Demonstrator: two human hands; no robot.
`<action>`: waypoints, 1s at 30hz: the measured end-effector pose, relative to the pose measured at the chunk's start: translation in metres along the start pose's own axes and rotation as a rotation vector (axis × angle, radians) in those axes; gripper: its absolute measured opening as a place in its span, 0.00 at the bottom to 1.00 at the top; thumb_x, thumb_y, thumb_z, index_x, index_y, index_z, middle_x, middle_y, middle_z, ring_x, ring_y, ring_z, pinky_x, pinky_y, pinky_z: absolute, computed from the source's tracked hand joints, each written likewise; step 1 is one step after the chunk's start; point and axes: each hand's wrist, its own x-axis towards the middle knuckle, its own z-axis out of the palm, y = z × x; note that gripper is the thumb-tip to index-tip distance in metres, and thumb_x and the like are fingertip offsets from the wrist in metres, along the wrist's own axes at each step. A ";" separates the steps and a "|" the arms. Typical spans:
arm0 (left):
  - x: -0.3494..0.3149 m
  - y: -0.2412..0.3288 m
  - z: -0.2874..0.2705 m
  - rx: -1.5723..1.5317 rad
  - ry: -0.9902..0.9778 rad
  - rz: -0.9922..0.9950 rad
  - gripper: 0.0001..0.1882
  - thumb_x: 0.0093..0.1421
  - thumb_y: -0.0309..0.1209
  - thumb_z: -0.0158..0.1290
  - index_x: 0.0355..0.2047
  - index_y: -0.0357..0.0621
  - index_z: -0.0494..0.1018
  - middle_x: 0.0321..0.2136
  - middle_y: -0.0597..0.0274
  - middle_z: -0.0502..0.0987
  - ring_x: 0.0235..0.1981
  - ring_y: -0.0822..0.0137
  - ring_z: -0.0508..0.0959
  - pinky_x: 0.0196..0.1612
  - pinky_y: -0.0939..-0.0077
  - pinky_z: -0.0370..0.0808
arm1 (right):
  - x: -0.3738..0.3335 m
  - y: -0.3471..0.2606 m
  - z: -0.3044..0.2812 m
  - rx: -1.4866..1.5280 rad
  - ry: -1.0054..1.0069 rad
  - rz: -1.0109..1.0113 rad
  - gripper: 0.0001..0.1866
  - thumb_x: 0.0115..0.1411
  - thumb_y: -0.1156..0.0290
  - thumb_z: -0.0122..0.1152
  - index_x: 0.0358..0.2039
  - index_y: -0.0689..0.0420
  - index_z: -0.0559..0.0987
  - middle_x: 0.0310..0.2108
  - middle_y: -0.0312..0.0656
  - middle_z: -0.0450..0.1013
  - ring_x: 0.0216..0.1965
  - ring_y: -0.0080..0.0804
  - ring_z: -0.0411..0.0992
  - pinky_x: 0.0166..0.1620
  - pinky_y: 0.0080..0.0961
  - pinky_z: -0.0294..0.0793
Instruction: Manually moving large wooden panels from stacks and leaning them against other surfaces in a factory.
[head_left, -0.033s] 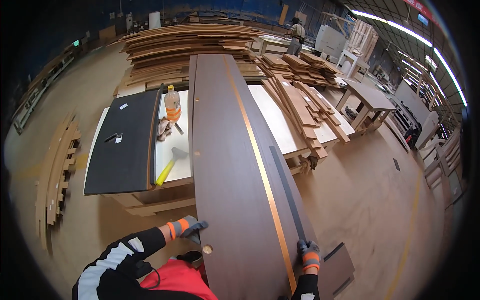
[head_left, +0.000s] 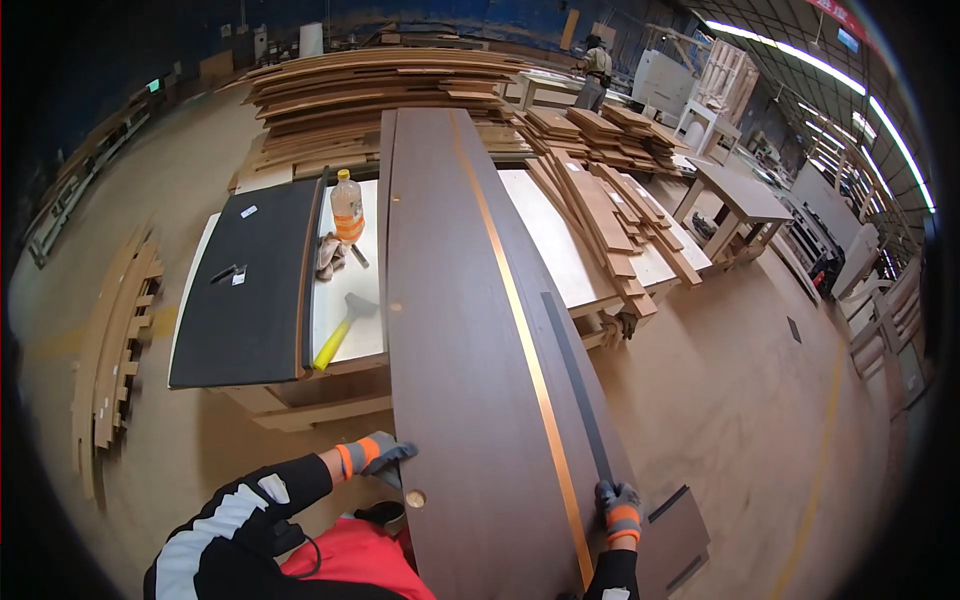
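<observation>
A long dark brown panel with a gold strip running lengthwise lies over the workbench and reaches back toward me. My left hand, in a grey and orange glove, is closed on its left edge, near a round hole. On the opposite edge my right hand, gloved alike, grips the panel by the lower end of a black strip. The undersides of both grips are hidden. Left of the panel, a hammer with a yellow handle rests on the white bench top.
A black panel, a bottle and a cloth occupy the bench's left side. Brown boards lie on its right, with a tall board stack behind. Wood strips lie on the left floor. Another person stands far back.
</observation>
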 end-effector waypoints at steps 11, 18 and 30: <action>-0.034 -0.011 0.051 -0.389 -0.202 -0.385 0.27 0.60 0.50 0.49 0.37 0.33 0.74 0.31 0.54 0.79 0.29 0.66 0.81 0.34 0.76 0.78 | -0.058 0.055 -0.022 0.026 -0.028 0.095 0.20 0.52 0.52 0.58 0.24 0.60 0.79 0.23 0.51 0.75 0.29 0.47 0.74 0.35 0.37 0.71; -0.047 -0.036 0.047 -0.662 -0.649 -0.451 0.27 0.62 0.45 0.46 0.51 0.34 0.65 0.48 0.50 0.72 0.48 0.59 0.74 0.52 0.68 0.70 | -0.130 0.136 -0.034 0.014 -0.101 0.374 0.26 0.55 0.48 0.51 0.28 0.63 0.80 0.26 0.56 0.75 0.32 0.51 0.75 0.37 0.38 0.71; 0.027 -0.045 -0.007 -0.920 0.148 -0.262 0.31 0.55 0.62 0.47 0.44 0.48 0.67 0.37 0.62 0.75 0.37 0.64 0.78 0.42 0.57 0.76 | -0.203 0.170 -0.056 -0.692 0.058 0.379 0.22 0.54 0.53 0.54 0.23 0.62 0.78 0.23 0.55 0.72 0.26 0.48 0.73 0.35 0.37 0.69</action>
